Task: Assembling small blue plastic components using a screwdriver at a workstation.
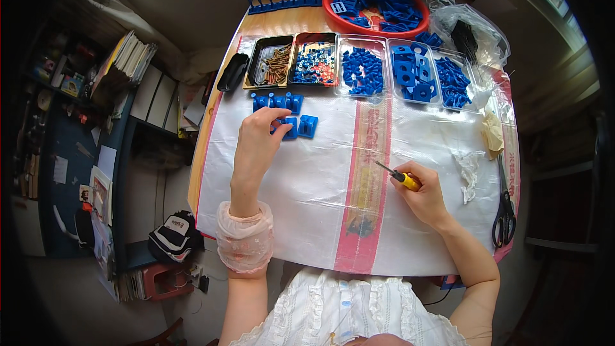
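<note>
My left hand reaches forward onto a small group of blue plastic blocks on the white sheet, its fingers closed around one of them at the near row. My right hand rests on the sheet to the right, gripping a yellow-handled screwdriver whose metal tip points up and to the left. A wide stretch of sheet separates the two hands.
Along the far edge stand trays: brown screws, mixed small parts, and three clear boxes of blue parts. A red bowl of blue pieces sits behind. Scissors lie at the right edge, crumpled plastic nearby.
</note>
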Available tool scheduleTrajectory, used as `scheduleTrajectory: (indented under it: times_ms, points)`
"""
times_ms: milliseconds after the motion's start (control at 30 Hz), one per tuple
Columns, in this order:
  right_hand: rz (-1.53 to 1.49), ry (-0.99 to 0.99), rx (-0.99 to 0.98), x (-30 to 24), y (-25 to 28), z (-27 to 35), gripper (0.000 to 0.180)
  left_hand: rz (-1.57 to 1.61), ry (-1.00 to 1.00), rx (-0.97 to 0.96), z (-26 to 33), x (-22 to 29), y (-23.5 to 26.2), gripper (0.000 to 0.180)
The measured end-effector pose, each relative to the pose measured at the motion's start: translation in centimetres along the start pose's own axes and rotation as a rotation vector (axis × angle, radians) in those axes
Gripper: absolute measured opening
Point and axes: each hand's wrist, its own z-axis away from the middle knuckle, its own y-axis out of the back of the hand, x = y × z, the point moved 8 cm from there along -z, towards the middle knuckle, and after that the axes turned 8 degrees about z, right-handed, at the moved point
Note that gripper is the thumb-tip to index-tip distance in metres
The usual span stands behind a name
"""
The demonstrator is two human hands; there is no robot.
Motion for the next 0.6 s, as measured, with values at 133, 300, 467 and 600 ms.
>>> scheduleTrajectory:
  times_ms: [133,300,467,600]
  points:
    - [0.011,-0.002,0.001,0.2,0.0,0.0,0.011,-0.126,-0.032,-0.021,-0.1,1.3,-0.3,0.026]
    - [0.013,-0.010,-0.008,0.0,-0.1,0.0,0.011,-0.148,-0.280,-0.002,0.0,3.6,-1.2,0.028]
    - [0.014,-0.003,-0.006,0.1,-0.1,0.1,0.011,-0.219,-0.287,-0.030,0.0,2.7,-1.9,0.020]
    - [0.017,-0.017,-0.012,0.0,0.0,0.0,0.011,-0.258,-0.280,-0.027,0.1,2.8,-1.8,0.017]
